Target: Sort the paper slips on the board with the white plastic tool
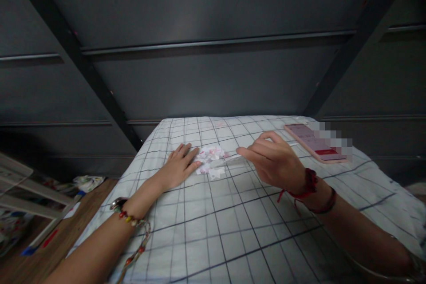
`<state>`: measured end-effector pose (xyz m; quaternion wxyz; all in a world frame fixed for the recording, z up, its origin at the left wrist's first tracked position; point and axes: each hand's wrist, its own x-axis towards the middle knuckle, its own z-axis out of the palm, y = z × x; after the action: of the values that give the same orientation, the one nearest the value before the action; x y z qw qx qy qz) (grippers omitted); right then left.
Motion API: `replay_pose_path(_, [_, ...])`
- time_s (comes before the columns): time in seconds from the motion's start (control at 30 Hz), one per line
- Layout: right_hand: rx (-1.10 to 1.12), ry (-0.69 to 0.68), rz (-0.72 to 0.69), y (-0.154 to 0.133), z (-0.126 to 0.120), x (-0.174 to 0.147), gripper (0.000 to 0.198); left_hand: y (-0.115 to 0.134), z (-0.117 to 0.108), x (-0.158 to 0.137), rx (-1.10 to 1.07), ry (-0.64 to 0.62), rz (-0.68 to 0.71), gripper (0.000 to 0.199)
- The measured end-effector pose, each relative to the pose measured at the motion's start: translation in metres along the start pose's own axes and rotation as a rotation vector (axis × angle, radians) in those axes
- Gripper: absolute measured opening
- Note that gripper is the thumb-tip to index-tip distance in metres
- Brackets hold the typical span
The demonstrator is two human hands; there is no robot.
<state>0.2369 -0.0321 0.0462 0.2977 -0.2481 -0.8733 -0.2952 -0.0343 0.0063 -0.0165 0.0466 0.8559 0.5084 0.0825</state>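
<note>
- Lying flat and palm-down — left hand (pixel 179 165) on a white grid-checked bedsheet (pixel 233 230), fingers stretched out and unclenched, fingertips touching the left edge of a small heap of torn paper scraps (pixel 210 156), white with pink print.
- Hovering just right of the heap — right hand (pixel 273 159), thumb and forefinger pinching one end of a thin pale strip (pixel 229 160), the strip running left toward the scraps; too blurred to tell whether paper or plastic.
- Sitting near the middle of the far end of the bed, between the two hands: the scrap heap, with a few loose bits just below it on the sheet.
- Lying flat beyond the right hand, near the sheet's far right corner: a pink phone (pixel 314 143), screen lit, well apart from the scraps.
- Circling the left wrist, a beaded bracelet (pixel 128 217) with a dangling cord; wrapping the right wrist, red string bands (pixel 308 186).
- Looming behind the bed, a dark panelled wall (pixel 213 53) crossed by slanting beams; showing at lower left, a wooden floor (pixel 66 226) strewn with clutter.
</note>
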Motion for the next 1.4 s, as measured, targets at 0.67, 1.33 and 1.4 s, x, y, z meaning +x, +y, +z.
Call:
replay_pose_path(0.67, [0.118, 0.023, -0.07, 0.004, -0.005, -0.003, 0.029, 0.0, -0.001, 0.0, 0.01, 0.012, 0.008, 0.058])
replay_pose_path(1.33, [0.045, 0.029, -0.045, 0.007, -0.006, -0.003, 0.026, -0.001, 0.0, 0.0, 0.025, -0.001, 0.026, 0.059])
replay_pose_path(1.4, [0.074, 0.065, -0.044, 0.004, -0.006, -0.002, 0.027, -0.001, -0.001, -0.001, 0.028, -0.005, 0.021, 0.059])
